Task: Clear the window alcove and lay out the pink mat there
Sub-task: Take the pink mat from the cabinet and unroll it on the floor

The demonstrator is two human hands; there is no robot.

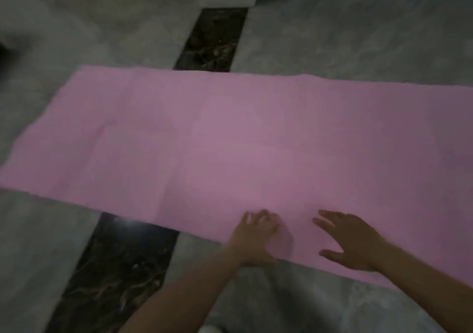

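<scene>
Left grip [252, 238] on the near edge of the pink mat [230, 138], fingers a bit bent, pressing rather than holding. Right grip [350, 243] wide, fingers spread flat just beside it. Mat unrolled flat over the grey marble floor [332, 41], crossing a dark inlay strip [212, 38]. Pretty blurry overall.

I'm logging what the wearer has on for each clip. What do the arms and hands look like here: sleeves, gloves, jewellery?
Both forearms are bare as far as the frame shows, with no sleeves in view. The left hand and right hand wear no gloves. No watch, ring or bracelet is visible, though the picture is dim and blurred.
</scene>
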